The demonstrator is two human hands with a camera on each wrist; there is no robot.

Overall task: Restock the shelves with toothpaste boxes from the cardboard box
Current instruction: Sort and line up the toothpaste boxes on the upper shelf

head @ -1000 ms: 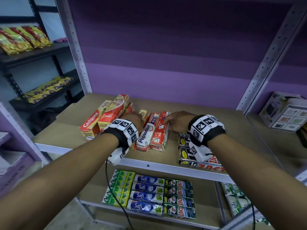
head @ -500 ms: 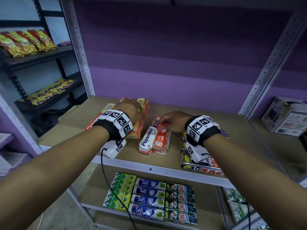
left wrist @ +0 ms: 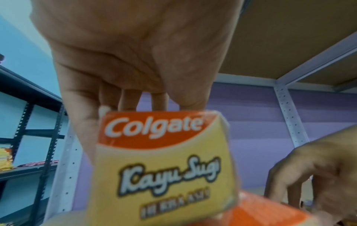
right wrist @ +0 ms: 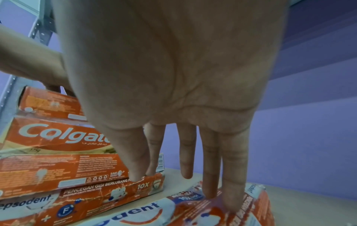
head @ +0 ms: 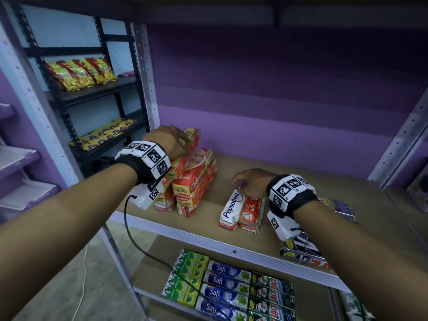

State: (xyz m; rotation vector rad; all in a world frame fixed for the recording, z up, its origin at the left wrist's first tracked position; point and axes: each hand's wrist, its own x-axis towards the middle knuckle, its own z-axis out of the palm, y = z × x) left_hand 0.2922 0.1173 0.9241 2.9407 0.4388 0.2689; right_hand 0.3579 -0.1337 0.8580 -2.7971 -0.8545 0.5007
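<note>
On the wooden shelf [head: 324, 205] stands a stack of red Colgate boxes [head: 196, 181], also seen at the left of the right wrist view [right wrist: 58, 136]. My left hand [head: 183, 144] grips a yellow-and-red Colgate Kayu Sugi box [head: 193, 137] by its far end, just above the stack; the left wrist view shows that hand [left wrist: 139, 107] holding the box [left wrist: 164, 160] tilted. My right hand [head: 240, 184] rests with straight fingers [right wrist: 233, 191] on the far end of two Pepsodent boxes [head: 240, 209] lying side by side. The cardboard box is out of view.
Black Zact boxes [head: 305, 253] lie at the shelf's front right under my right wrist. The lower shelf holds rows of green boxes [head: 187, 274], Safi boxes [head: 222, 283] and Zact boxes [head: 271, 295]. A black rack [head: 97, 93] with snack packets stands to the left.
My left hand has picked up the Kayu Sugi box and raised it above the Colgate stack. The right hand has stayed on the Pepsodent boxes.
</note>
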